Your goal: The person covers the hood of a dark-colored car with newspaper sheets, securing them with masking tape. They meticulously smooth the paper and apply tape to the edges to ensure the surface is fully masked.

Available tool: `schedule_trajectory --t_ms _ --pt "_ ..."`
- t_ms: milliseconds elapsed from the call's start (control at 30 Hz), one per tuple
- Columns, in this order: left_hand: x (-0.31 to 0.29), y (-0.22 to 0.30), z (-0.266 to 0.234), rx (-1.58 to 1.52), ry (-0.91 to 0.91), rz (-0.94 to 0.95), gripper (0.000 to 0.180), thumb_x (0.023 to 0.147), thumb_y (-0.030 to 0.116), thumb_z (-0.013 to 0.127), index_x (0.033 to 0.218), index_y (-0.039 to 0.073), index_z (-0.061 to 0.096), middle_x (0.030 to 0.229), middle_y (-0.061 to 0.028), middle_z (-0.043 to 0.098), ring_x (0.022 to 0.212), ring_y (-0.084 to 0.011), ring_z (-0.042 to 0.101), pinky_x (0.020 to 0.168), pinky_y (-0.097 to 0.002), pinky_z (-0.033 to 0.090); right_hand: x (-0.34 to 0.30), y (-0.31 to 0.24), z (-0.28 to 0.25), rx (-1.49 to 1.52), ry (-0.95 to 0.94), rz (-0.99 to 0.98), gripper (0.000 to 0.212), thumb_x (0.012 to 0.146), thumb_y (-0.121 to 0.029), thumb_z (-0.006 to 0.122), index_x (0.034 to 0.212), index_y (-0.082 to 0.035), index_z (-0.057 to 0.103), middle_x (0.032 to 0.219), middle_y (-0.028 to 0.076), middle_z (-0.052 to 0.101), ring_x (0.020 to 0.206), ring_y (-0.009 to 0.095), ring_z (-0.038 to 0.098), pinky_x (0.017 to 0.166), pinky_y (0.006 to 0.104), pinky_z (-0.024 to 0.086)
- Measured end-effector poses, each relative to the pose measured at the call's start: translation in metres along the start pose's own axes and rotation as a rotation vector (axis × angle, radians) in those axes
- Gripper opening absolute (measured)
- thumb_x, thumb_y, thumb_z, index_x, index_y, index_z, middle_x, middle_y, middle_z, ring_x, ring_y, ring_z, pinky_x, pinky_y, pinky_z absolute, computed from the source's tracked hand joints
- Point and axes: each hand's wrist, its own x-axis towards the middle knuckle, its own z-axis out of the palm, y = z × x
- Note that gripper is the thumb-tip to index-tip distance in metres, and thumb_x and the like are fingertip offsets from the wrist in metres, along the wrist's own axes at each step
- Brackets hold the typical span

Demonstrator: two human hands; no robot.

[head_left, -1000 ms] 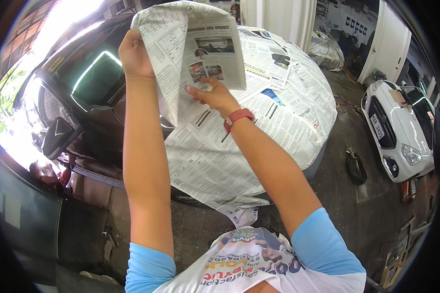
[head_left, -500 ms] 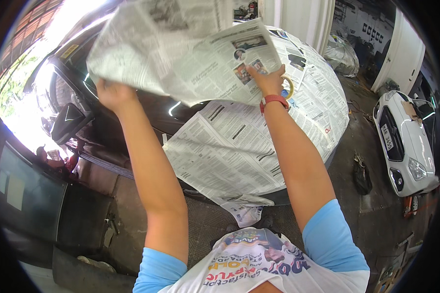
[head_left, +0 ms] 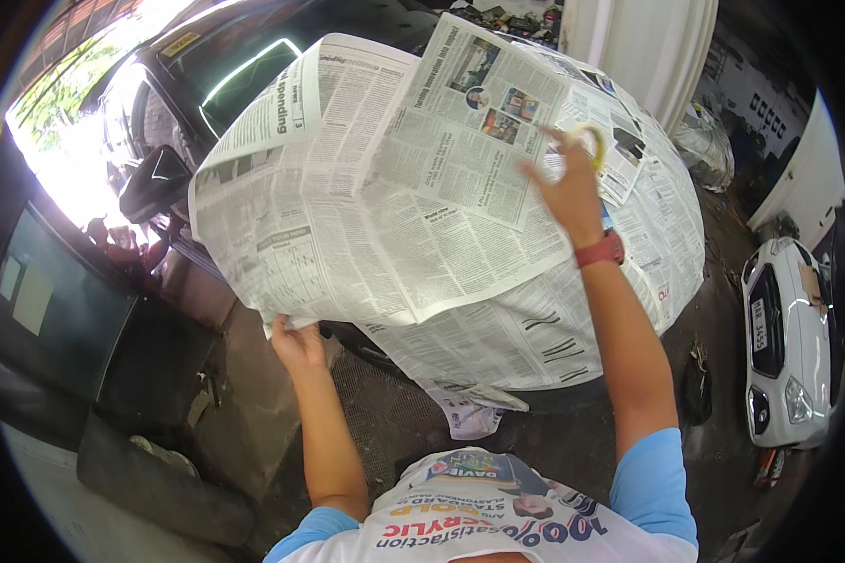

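A large newspaper sheet (head_left: 347,206) is spread over the front of a dark car, on top of other newspaper (head_left: 516,347) covering it. With fingers pinched, my left hand (head_left: 299,345) grips the sheet's near left edge beside the wheel. My right hand (head_left: 573,192), in a red wristband, is over the sheet's right part, thumb and forefinger apart. A yellowish roll of tape (head_left: 590,148) sits at its outer fingers, which seem hooked round it; blur hides the exact hold. A smaller printed page part (head_left: 483,122) lies under the fingertips.
The dark car's windshield (head_left: 249,80) and side mirror (head_left: 155,183) are at the upper left. A white car front (head_left: 789,347) stands at the right, near a dark bag (head_left: 697,385). A dark panel (head_left: 47,310) is at the left; a plastic-wrapped bundle (head_left: 704,145) lies behind.
The newspaper sheet, raised and folded before, now lies spread over the car. My left hand has come down and nearer with its edge; my right hand has moved right with the tape.
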Motion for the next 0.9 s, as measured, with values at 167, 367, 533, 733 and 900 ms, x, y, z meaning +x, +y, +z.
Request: schedule_trajectory --t_ms 167,367,533,733,900 --pt "-0.018 0.002 -0.041 0.085 0.136 0.054 0.049 0.106 0.003 0.046 0.152 -0.012 0.044 0.156 -0.0257 0.055 0.14 -0.0402 0.06 0.115 -0.0545 0.058 -0.026 -0.045 0.061 -0.219 -0.433 -0.334 0.069 0.093 -0.054 0.08 0.151 -0.021 0.066 0.138 0.024 0.068 0.127 0.044 0.063 0.108 0.0515 0.052" --pt "-0.024 0.045 -0.041 0.056 0.214 0.155 0.046 0.104 -0.002 0.051 0.148 -0.013 0.047 0.146 -0.0256 0.062 0.134 -0.0378 0.065 0.112 -0.0517 0.062 -0.016 -0.002 0.086 -0.414 -0.591 -0.021 0.046 0.104 -0.049 0.064 0.138 -0.019 0.075 0.12 0.022 0.077 0.111 0.045 0.071 0.098 0.0543 0.056" --pt "-0.023 0.049 -0.038 0.201 0.232 0.199 0.049 0.101 -0.002 0.057 0.15 -0.008 0.05 0.151 -0.0207 0.06 0.137 -0.0338 0.063 0.115 -0.0474 0.057 0.018 0.113 0.067 -0.658 -0.608 0.13 0.046 0.104 -0.044 0.066 0.14 -0.015 0.071 0.123 0.024 0.075 0.112 0.046 0.071 0.097 0.0565 0.056" --pt "-0.027 0.065 -0.064 0.272 0.191 0.195 0.051 0.103 -0.001 0.057 0.153 -0.006 0.048 0.155 -0.0203 0.056 0.14 -0.0322 0.059 0.118 -0.0484 0.054 0.041 0.032 0.07 -0.347 0.096 -0.111 0.079 0.093 -0.032 0.082 0.161 -0.013 0.047 0.15 0.023 0.059 0.137 0.045 0.056 0.116 0.0545 0.044" --pt "-0.026 0.066 -0.072 0.287 0.158 0.161 0.051 0.102 -0.002 0.057 0.152 -0.007 0.049 0.154 -0.0196 0.057 0.14 -0.0317 0.059 0.117 -0.0487 0.055 0.046 -0.106 0.103 0.056 -0.323 -0.462 0.121 0.059 -0.042 0.105 0.164 -0.027 0.048 0.167 0.018 0.046 0.152 0.042 0.043 0.127 0.0521 0.035"
